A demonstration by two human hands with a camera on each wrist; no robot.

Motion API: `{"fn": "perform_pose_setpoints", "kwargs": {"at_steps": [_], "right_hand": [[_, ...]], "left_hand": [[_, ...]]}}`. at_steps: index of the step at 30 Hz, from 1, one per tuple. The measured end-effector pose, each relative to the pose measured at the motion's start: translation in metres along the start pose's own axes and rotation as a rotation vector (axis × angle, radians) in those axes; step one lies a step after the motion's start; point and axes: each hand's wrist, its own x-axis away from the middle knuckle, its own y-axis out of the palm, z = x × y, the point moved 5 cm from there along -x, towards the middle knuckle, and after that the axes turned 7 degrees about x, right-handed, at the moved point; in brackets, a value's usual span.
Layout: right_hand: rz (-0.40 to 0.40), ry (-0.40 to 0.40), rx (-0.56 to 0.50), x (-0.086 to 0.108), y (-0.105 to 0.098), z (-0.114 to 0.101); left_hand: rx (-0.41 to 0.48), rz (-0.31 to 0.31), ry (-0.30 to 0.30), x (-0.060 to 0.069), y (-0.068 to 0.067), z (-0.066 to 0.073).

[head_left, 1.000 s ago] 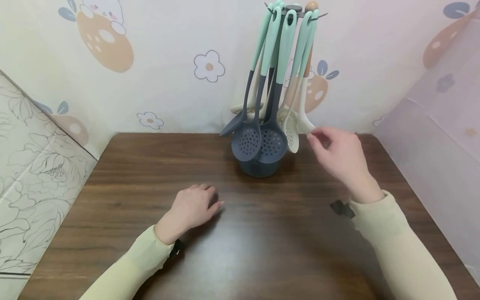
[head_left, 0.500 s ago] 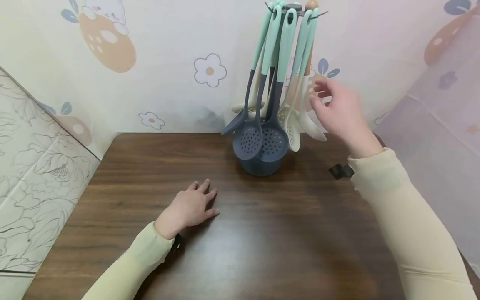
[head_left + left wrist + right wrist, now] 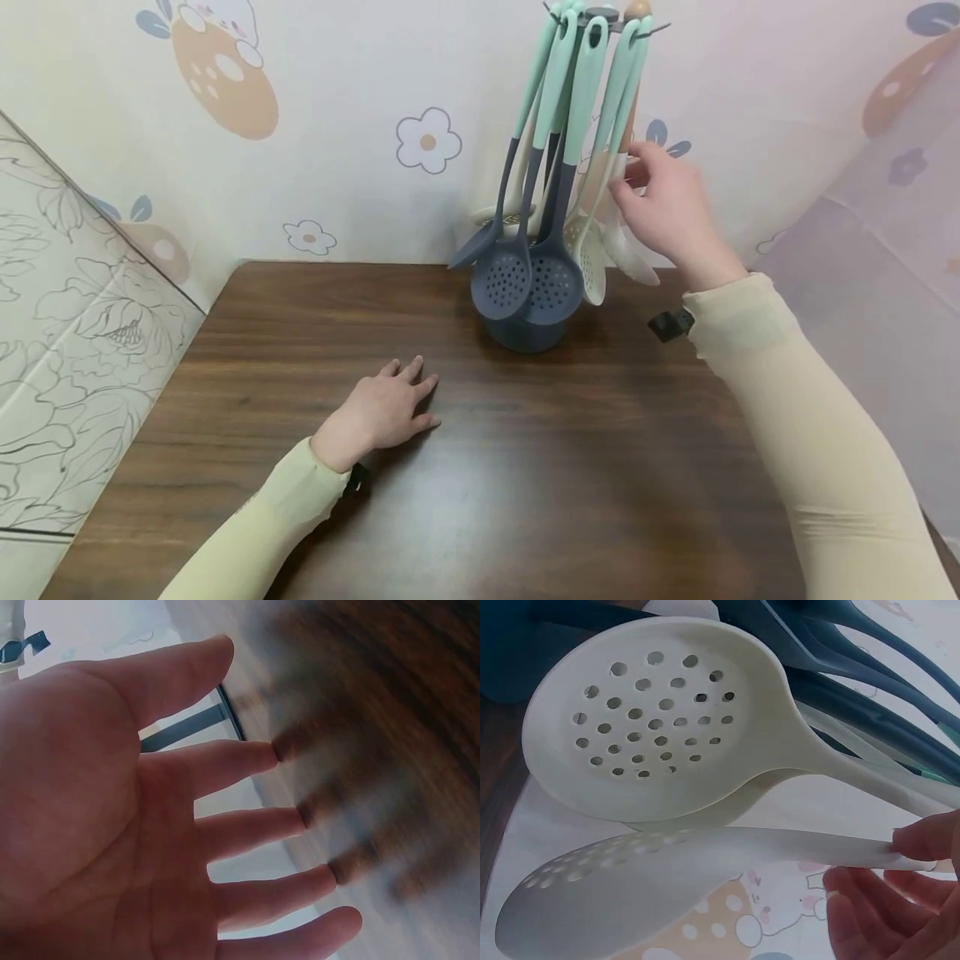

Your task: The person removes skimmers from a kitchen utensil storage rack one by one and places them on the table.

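Note:
My right hand [image 3: 663, 196] is at the right side of a hanging utensil rack. Its thumb and fingers pinch the lower handle of a white rice paddle [image 3: 630, 885] with a bumpy face, just below the wooden part. Beside it in the right wrist view hangs a cream perforated skimmer [image 3: 651, 699]. My left hand [image 3: 382, 408] rests on the wooden table [image 3: 525, 483], its fingers spread. The left wrist view shows the fingertips [image 3: 304, 817] touching the tabletop, with the palm raised.
Several mint-handled utensils hang on the rack, including two dark perforated skimmers [image 3: 502, 279]. Below them is a round dark base [image 3: 528, 337]. A patterned wall covering [image 3: 337, 125] stands behind the table, and a pale side panel [image 3: 870, 267] is at the right.
My right hand has left the paddle's lower end, risen, and moved left to take its handle. My left fingers have straightened and spread on the table.

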Motion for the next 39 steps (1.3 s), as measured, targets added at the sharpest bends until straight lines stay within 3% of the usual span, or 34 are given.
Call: {"fn": "perform_pose_setpoints", "kwargs": {"at_steps": [11,39], "right_hand": [[0.099,-0.032,0.001,-0.0051,-0.0006,-0.0019],[0.163,0.01,-0.009,-0.0023,-0.0077,-0.0017]], "left_hand": [[-0.014,0.026,0.017,0.0009,-0.0015,-0.0002],[-0.07,0.065,0.004,0.0038,-0.0033,0.0017]]}}
